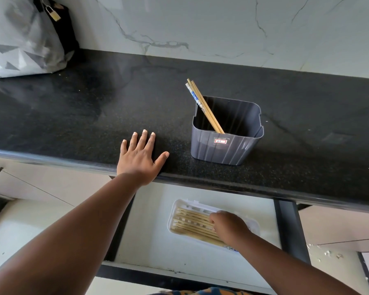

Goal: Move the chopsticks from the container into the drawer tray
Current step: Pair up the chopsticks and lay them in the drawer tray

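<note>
A dark grey ribbed container point(226, 145) stands on the black countertop, with a few chopsticks point(202, 105) leaning out of it toward the upper left, one of them blue-patterned. Below the counter an open drawer holds a white tray point(175, 209) with several wooden chopsticks point(192, 224) lying side by side in it. My right hand point(228, 226) rests on the right ends of those chopsticks, fingers curled down over them. My left hand point(141, 156) lies flat on the counter edge, fingers spread, left of the container and holding nothing.
The black countertop point(73, 116) runs to a marble wall behind. A grey and white bag point(24, 39) with a small padlock sits at the far left. The drawer point(153, 248) has dark side rails and a white floor around the tray.
</note>
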The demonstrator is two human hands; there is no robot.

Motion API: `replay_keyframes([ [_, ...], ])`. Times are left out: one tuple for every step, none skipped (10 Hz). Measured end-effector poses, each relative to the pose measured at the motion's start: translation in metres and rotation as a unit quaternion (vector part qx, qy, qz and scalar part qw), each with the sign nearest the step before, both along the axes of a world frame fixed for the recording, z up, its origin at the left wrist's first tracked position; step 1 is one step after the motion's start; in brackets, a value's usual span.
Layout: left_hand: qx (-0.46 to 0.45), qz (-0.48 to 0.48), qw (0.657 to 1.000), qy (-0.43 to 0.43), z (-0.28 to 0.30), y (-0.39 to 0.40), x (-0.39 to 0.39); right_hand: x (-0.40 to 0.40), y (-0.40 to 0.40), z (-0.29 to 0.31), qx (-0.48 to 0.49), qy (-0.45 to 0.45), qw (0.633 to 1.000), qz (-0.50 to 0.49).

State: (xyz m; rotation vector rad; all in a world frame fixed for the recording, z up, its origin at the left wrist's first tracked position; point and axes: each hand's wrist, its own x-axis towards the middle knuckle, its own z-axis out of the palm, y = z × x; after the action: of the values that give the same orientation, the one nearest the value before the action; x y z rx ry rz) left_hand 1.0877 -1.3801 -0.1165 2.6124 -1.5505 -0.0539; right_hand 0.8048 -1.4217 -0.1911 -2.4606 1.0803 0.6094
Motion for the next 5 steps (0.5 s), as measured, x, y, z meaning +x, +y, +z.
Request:
replay_keyframes([
  [-0.003, 0.000, 1.000, 0.003, -0.001, 0.000, 0.000, -0.001, 0.003, 0.005, 0.014, -0.014, 0.999, -0.030],
  [0.003, -0.003, 1.000, 0.005, 0.000, 0.001, 0.000, 0.000, -0.002, 0.018, 0.054, -0.036, 0.995, -0.077],
  [0.005, -0.004, 1.000, 0.007, 0.000, 0.001, 0.001, 0.004, -0.011, 0.050, 0.148, -0.030, 0.984, -0.096],
  [0.008, -0.006, 1.000, 0.010, 0.000, 0.001, 0.001, 0.010, -0.015, 0.101, 0.191, -0.018, 0.979, -0.071],
  [0.016, -0.008, 1.000, 0.009, 0.001, 0.000, 0.001, 0.015, -0.019, 0.160, 0.266, -0.042, 0.961, -0.065],
])
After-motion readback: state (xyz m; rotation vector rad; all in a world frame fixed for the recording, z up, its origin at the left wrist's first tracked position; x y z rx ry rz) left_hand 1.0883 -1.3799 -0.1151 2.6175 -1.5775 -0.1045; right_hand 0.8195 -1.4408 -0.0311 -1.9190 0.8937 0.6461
